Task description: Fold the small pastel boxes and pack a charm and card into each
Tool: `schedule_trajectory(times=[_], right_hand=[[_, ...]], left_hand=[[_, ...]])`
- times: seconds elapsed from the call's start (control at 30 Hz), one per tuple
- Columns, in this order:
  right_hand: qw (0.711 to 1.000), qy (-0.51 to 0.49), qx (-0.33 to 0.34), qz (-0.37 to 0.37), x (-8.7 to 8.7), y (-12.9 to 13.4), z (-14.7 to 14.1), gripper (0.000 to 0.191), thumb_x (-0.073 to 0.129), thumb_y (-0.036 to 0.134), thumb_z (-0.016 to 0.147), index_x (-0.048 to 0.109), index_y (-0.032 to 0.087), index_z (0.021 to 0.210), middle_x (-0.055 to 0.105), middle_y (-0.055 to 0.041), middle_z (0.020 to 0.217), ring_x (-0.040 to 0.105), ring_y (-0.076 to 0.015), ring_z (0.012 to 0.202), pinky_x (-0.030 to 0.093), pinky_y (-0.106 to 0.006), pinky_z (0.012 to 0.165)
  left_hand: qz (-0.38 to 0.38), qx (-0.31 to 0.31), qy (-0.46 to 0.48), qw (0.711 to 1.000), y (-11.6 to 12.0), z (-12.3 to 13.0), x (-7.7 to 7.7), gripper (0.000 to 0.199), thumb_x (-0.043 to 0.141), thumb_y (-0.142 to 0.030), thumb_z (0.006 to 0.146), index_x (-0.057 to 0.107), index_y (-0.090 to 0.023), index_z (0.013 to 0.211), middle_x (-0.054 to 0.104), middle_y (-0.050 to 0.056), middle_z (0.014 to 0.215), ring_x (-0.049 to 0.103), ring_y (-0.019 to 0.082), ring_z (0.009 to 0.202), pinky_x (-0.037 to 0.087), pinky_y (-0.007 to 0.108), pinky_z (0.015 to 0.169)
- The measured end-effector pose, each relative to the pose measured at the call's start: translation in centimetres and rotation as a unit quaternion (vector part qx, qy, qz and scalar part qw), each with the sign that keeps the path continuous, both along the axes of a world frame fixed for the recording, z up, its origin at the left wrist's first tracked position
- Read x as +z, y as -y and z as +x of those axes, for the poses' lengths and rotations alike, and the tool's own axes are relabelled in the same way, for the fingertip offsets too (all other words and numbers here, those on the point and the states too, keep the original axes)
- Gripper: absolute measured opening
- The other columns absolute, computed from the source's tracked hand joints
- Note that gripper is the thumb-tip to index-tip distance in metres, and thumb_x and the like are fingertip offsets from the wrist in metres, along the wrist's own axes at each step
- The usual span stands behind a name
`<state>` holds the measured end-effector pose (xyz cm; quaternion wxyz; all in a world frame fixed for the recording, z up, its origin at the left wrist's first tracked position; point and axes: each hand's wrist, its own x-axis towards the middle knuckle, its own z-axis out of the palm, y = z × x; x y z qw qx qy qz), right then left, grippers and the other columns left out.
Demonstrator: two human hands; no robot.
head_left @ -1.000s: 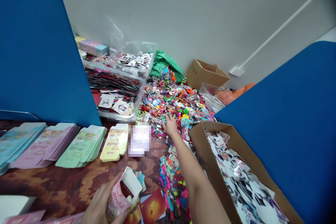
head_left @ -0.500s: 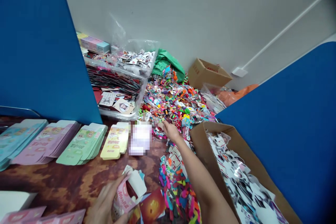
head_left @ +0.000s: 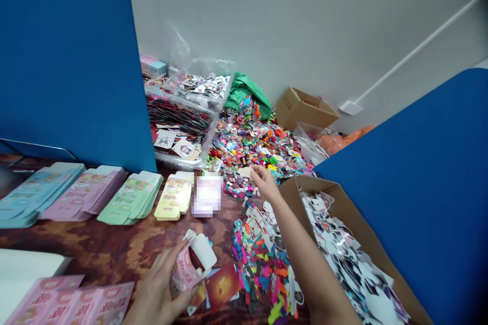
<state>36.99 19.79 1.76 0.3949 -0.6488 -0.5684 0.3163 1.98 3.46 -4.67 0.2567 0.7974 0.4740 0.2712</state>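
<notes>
My left hand (head_left: pixel 163 279) is wrapped round a small pink box (head_left: pixel 186 270) whose top flap stands open, above the brown patterned table (head_left: pixel 125 249). Farther forward, my right hand (head_left: pixel 263 180) pinches a small flat beige piece (head_left: pixel 245 172) at the near edge of a heap of colourful trinkets (head_left: pixel 259 137). Orange printed cards (head_left: pixel 223 284) lie right of the pink box. Beside them is a pile of bright rubbery pieces (head_left: pixel 263 274), with white cut-out pieces (head_left: pixel 257 221) at its far end.
Flat boxes in blue (head_left: pixel 41 188), purple (head_left: pixel 87 190), green (head_left: pixel 131 195) and yellow (head_left: pixel 175 195) form a row. Pink boxes (head_left: pixel 72 307) lie front left. A carton of stickers (head_left: pixel 366 213) stands right, clear bins (head_left: pixel 179 160) behind. Blue partitions (head_left: pixel 76 61) flank the table.
My right hand has moved slightly right, and the beige piece in its fingers now shows more clearly. My left hand still holds the pink box. The view has shifted a little left.
</notes>
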Motion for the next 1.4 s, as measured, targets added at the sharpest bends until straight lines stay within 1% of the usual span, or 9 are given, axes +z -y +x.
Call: schedule_trajectory(times=[0.27, 0.4, 0.53, 0.67, 0.83, 1.0, 1.13, 1.27, 1.4], right_hand=[[0.987, -0.086, 0.135, -0.020, 4.3, 8.0, -9.2, 0.028, 0.059, 0.043, 0.088, 0.061, 0.019, 0.103, 0.065, -0.0007, 0.078, 0.059, -0.0126, 0.063, 0.046, -0.022, 0.057], [0.969, 0.070, 0.230, 0.056, 4.5, 12.0, -14.3, 0.014, 0.054, 0.027, 0.094, 0.066, 0.019, 0.096, 0.068, -0.0028, 0.082, 0.062, -0.0138, 0.072, 0.048, -0.024, 0.068], [0.930, 0.147, 0.309, 0.136, 3.1, 12.4, -15.2, 0.019, 0.052, 0.024, 0.095, 0.069, 0.020, 0.104, 0.069, -0.0078, 0.101, 0.065, -0.0164, 0.091, 0.051, -0.026, 0.079], [0.967, 0.200, 0.124, 0.103, 1.4, 8.2, -10.4, 0.022, 0.050, 0.024, 0.096, 0.068, 0.019, 0.109, 0.072, -0.0065, 0.099, 0.067, -0.0170, 0.089, 0.053, -0.028, 0.080], [0.942, 0.333, -0.043, -0.019, -1.7, 2.0, -4.1, 0.024, 0.049, 0.019, 0.095, 0.068, 0.010, 0.106, 0.071, -0.0130, 0.099, 0.067, -0.0193, 0.091, 0.047, -0.027, 0.079], [0.922, 0.373, -0.060, -0.086, -3.8, 0.1, -3.4, 0.016, 0.054, 0.022, 0.093, 0.068, 0.013, 0.092, 0.071, -0.0090, 0.092, 0.065, -0.0158, 0.092, 0.043, -0.020, 0.072], [0.925, 0.364, -0.057, -0.090, -2.8, 0.4, -3.8, 0.015, 0.059, 0.018, 0.089, 0.068, 0.017, 0.101, 0.072, -0.0103, 0.094, 0.065, -0.0214, 0.095, 0.047, -0.027, 0.077], [0.954, 0.300, -0.004, -0.032, -0.3, 3.8, -6.7, 0.027, 0.051, 0.027, 0.096, 0.060, 0.021, 0.121, 0.071, -0.0060, 0.104, 0.066, -0.0171, 0.094, 0.049, -0.026, 0.081], [0.982, 0.100, 0.102, 0.125, 2.5, 9.6, -12.6, 0.020, 0.057, 0.032, 0.094, 0.065, 0.021, 0.108, 0.070, -0.0048, 0.098, 0.065, -0.0180, 0.091, 0.051, -0.030, 0.081]], left_hand=[[-0.020, 0.090, 0.038, 0.995, -1.2, 0.0, 0.4, 0.061, 0.066, -0.041, 0.079, 0.046, -0.020, 0.133, 0.064, 0.012, 0.120, 0.064, 0.030, 0.109, 0.055, 0.043, 0.090], [-0.002, 0.093, 0.048, 0.994, -1.9, 0.2, 0.8, 0.063, 0.065, -0.037, 0.080, 0.043, -0.020, 0.137, 0.062, 0.011, 0.123, 0.061, 0.029, 0.113, 0.052, 0.043, 0.094], [0.014, 0.082, 0.049, 0.995, -2.0, 0.3, 0.3, 0.065, 0.065, -0.036, 0.079, 0.043, -0.019, 0.137, 0.062, 0.012, 0.125, 0.061, 0.029, 0.113, 0.052, 0.042, 0.095], [-0.007, 0.080, 0.028, 0.996, -1.9, -0.1, -0.3, 0.067, 0.064, -0.040, 0.081, 0.039, -0.020, 0.140, 0.060, 0.011, 0.127, 0.060, 0.028, 0.116, 0.051, 0.042, 0.096], [-0.018, 0.081, 0.015, 0.996, -1.4, -0.2, -0.6, 0.064, 0.063, -0.040, 0.082, 0.040, -0.020, 0.139, 0.060, 0.012, 0.128, 0.060, 0.029, 0.116, 0.051, 0.044, 0.097], [-0.018, 0.080, 0.022, 0.996, -1.1, -0.3, -0.7, 0.065, 0.064, -0.039, 0.081, 0.042, -0.020, 0.138, 0.061, 0.011, 0.129, 0.061, 0.028, 0.117, 0.052, 0.043, 0.097], [-0.020, 0.086, 0.023, 0.996, -1.3, -0.6, -0.3, 0.067, 0.066, -0.039, 0.079, 0.041, -0.020, 0.139, 0.061, 0.011, 0.130, 0.060, 0.029, 0.118, 0.051, 0.043, 0.098], [-0.036, 0.096, 0.034, 0.994, -1.6, -0.4, 0.6, 0.066, 0.067, -0.041, 0.078, 0.044, -0.018, 0.135, 0.063, 0.012, 0.125, 0.062, 0.029, 0.114, 0.053, 0.044, 0.095], [-0.039, 0.087, 0.051, 0.994, -1.7, 0.1, 1.7, 0.066, 0.067, -0.037, 0.079, 0.042, -0.018, 0.137, 0.061, 0.012, 0.127, 0.060, 0.028, 0.117, 0.051, 0.043, 0.098]])
